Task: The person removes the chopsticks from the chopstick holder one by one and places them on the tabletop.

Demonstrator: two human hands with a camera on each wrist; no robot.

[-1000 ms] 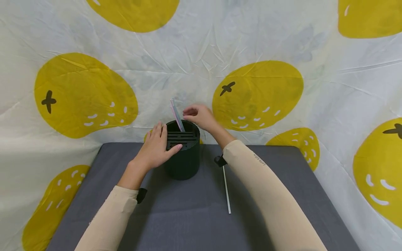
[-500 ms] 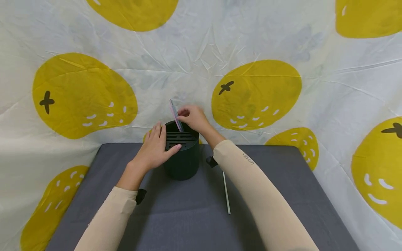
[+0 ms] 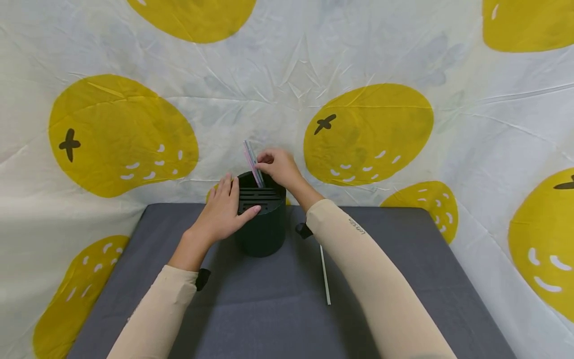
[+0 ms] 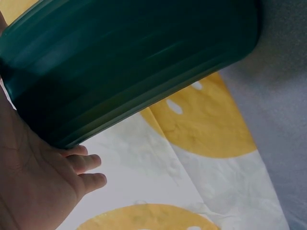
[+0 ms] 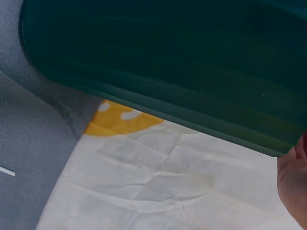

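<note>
A dark green cylindrical utensil holder (image 3: 261,234) with a slotted black top (image 3: 257,195) stands upright near the table's far edge. My left hand (image 3: 219,209) rests on its left rim, fingers extended and thumb across the front of the top. Out of the rear opening lean thin straws, a pink straw (image 3: 250,158) and a bluish straw (image 3: 260,178). My right hand (image 3: 279,167) pinches the bluish one between thumb and forefinger, above the rim. In the left wrist view the holder's wall (image 4: 134,62) hides part of the left hand; the right wrist view shows only the right hand's edge (image 5: 292,184).
A thin white straw (image 3: 325,279) lies on the grey tablecloth (image 3: 260,314), right of the holder and partly under the right forearm. Just behind the table hangs a white cloth (image 3: 287,65) with yellow fruit prints.
My right hand has moved left from beside the holder to the straws and now pinches the bluish straw. My left hand has stayed on the rim.
</note>
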